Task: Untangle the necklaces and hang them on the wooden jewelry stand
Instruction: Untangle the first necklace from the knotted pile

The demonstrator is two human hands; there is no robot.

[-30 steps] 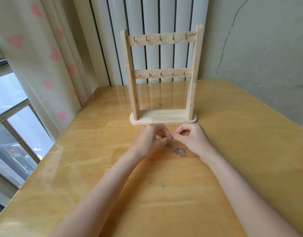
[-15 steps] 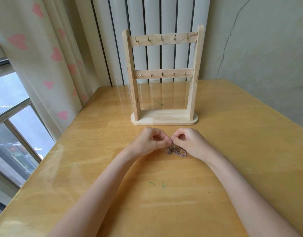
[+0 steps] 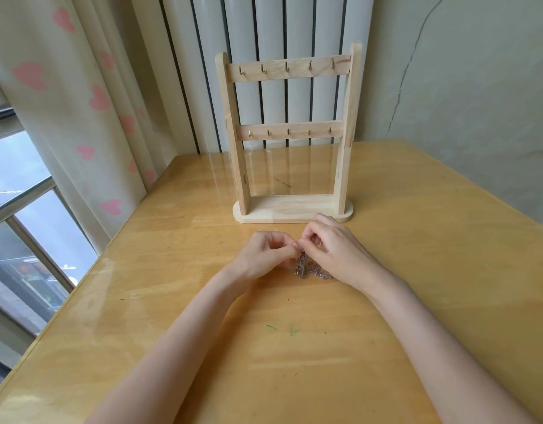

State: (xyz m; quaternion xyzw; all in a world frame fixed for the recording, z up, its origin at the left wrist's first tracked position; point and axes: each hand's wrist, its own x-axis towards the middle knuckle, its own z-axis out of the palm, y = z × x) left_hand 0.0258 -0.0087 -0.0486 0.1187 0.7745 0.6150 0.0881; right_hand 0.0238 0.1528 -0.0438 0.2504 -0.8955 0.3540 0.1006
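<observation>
I saw a table (image 3: pixel 417 270) of honey-coloured wood under a glossy, reflective coat, scuffed with small green marks. The jewelry stand (image 3: pixel 290 208) was pale, unvarnished wood, matt and smooth, with small brass-looking metal hooks (image 3: pixel 287 67). The necklaces (image 3: pixel 310 269) looked like fine, glinting metal chain. The curtain (image 3: pixel 65 102) was soft matt cloth.

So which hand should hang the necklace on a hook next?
Probably the right hand. It sits closer to the stand, nearly touching its base, and already pinches the chain. The left hand also pinches it, but sits farther back. All hooks look bare.
</observation>
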